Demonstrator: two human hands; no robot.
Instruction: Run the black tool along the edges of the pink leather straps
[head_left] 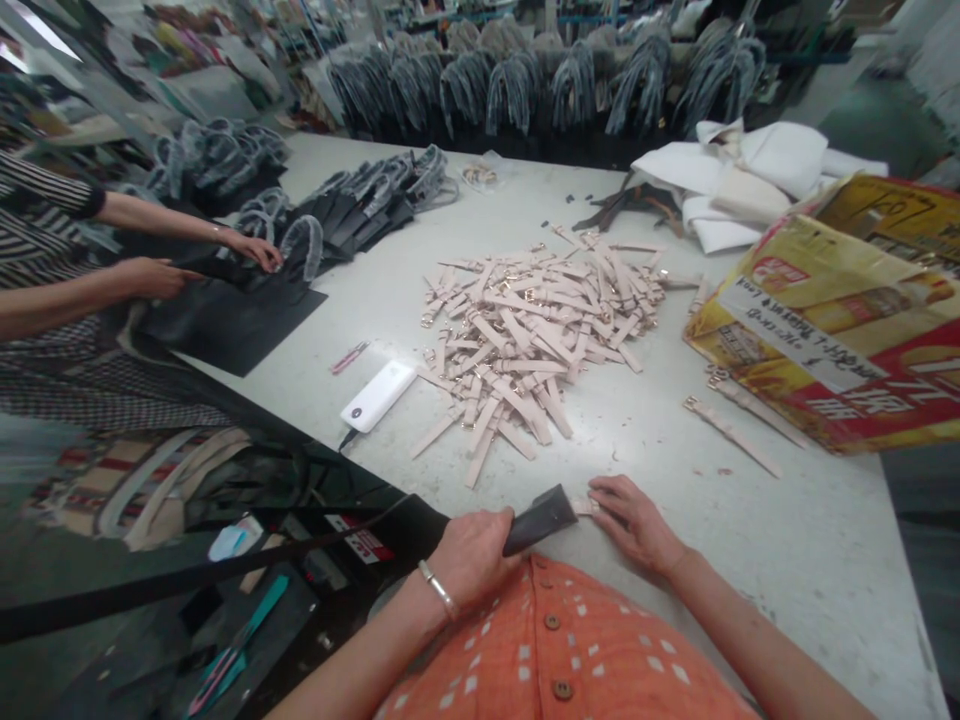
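Note:
My left hand (pixel 480 555) is closed around the grip of a black hand tool with a wide, squared end (pixel 551 512). That end is over a short beige strap (pixel 583 507) near the table's front edge and hides part of it. My right hand (pixel 637 525) pinches the strap's near-right end between its fingertips. Just beyond both hands lies a big loose pile of beige buckle straps (pixel 525 330) with small gold buckles. Two more buckle straps (pixel 731 432) lie apart on the right, beside the carton.
A yellow and red carton (pixel 832 320) stands at the right, with white material (pixel 750 180) behind it. A white power bank (pixel 379 395) with a cable lies left of the pile. At left a co-worker's hands (pixel 255 250) handle a black bag (pixel 240 315).

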